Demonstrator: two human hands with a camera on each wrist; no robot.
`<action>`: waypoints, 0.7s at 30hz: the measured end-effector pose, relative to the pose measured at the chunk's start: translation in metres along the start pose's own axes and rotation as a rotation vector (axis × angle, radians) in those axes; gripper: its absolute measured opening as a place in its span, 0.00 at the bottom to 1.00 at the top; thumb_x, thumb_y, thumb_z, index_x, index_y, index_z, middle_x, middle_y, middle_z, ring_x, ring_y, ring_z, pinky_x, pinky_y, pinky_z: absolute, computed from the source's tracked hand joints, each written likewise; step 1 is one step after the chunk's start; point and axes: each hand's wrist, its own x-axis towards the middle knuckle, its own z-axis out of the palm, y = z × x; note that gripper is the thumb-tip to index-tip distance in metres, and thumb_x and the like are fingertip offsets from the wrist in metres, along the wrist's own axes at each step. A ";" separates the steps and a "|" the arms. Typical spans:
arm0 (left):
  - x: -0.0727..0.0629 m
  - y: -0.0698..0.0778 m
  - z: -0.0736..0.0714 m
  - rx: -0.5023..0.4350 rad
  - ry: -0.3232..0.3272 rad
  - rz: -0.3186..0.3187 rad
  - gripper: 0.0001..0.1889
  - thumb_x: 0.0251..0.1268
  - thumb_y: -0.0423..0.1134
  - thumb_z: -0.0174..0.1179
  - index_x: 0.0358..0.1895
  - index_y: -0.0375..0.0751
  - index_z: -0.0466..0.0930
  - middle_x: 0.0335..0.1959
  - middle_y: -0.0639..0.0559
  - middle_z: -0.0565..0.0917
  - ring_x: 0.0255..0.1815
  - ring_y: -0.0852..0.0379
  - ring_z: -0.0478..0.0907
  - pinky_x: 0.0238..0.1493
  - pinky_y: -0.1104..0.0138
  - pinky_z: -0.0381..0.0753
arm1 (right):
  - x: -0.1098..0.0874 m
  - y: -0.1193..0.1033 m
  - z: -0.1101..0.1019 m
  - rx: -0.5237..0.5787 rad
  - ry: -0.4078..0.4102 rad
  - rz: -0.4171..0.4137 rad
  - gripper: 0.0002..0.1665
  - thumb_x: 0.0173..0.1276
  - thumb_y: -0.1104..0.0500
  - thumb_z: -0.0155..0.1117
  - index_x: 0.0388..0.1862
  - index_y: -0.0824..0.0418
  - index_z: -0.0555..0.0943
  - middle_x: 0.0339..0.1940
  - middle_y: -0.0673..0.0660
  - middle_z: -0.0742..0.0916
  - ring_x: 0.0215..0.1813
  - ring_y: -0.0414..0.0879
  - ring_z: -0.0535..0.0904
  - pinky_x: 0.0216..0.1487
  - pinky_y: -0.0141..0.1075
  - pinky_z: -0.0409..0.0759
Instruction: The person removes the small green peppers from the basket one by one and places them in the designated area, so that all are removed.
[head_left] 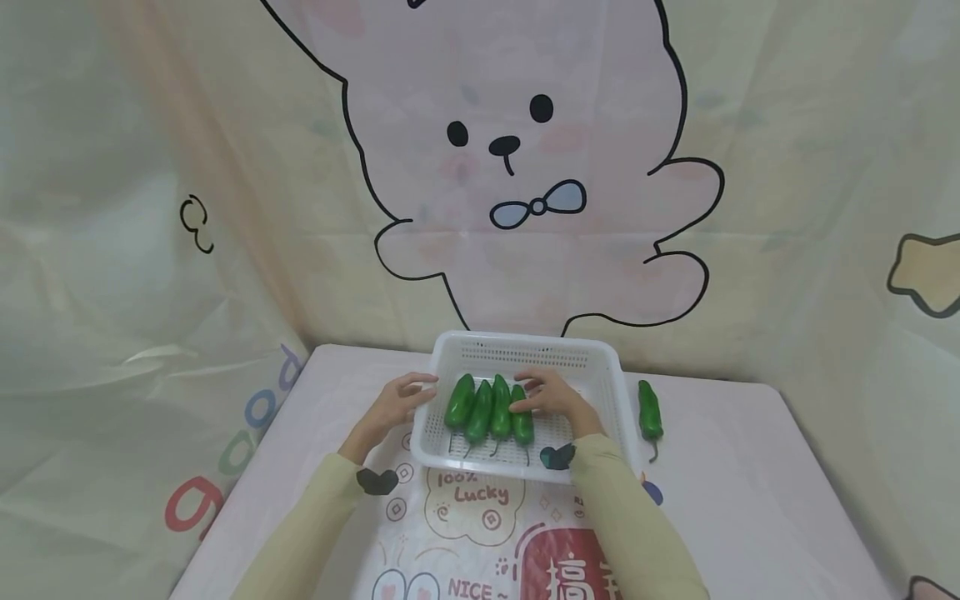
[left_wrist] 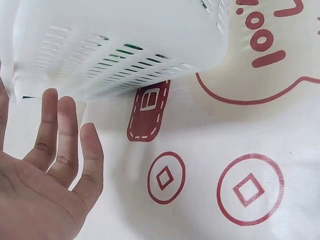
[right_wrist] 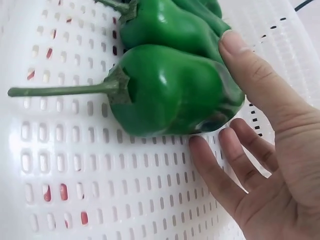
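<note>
Several glossy green peppers point(head_left: 480, 410) lie side by side in a white perforated plastic basket point(head_left: 585, 350), stems toward the near side. My right hand point(head_left: 551, 393) is inside the basket at the rightmost pepper point(right_wrist: 165, 92). Its thumb point(right_wrist: 255, 65) lies along one side of that pepper and the fingertips meet the other side near the blunt end. Outside the basket's left wall, my left hand point(head_left: 399, 404) has its fingers extended toward the rim; in the left wrist view the fingers point(left_wrist: 67, 135) stand loosely bent beside the slotted wall point(left_wrist: 115, 30), holding nothing.
One more green pepper point(head_left: 650, 410) lies on the table point(head_left: 720, 467) to the right of the basket. A printed cloth with red drawings and lettering point(head_left: 468, 496) covers the table's front part. A cartoon-printed curtain point(head_left: 517, 275) hangs behind the table's back edge.
</note>
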 end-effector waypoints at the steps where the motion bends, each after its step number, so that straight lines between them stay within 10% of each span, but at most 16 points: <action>1: 0.000 0.000 0.000 0.000 -0.001 -0.001 0.23 0.73 0.45 0.64 0.67 0.44 0.77 0.67 0.34 0.74 0.62 0.34 0.76 0.57 0.45 0.81 | 0.000 -0.001 0.000 -0.004 0.000 0.002 0.43 0.53 0.55 0.85 0.67 0.62 0.78 0.60 0.66 0.81 0.61 0.61 0.76 0.53 0.50 0.85; 11: -0.001 0.001 0.001 -0.004 0.000 -0.001 0.25 0.72 0.47 0.65 0.67 0.43 0.76 0.66 0.33 0.75 0.62 0.33 0.76 0.56 0.44 0.82 | 0.004 -0.004 0.002 -0.065 0.000 0.014 0.38 0.53 0.55 0.84 0.63 0.63 0.81 0.59 0.67 0.81 0.61 0.62 0.76 0.57 0.55 0.81; 21: -0.005 0.009 0.004 0.009 0.002 -0.006 0.22 0.75 0.41 0.61 0.68 0.39 0.74 0.67 0.30 0.73 0.64 0.30 0.73 0.59 0.41 0.78 | 0.002 -0.002 -0.003 0.112 0.003 0.050 0.40 0.53 0.59 0.84 0.65 0.61 0.79 0.61 0.65 0.81 0.62 0.62 0.77 0.52 0.49 0.86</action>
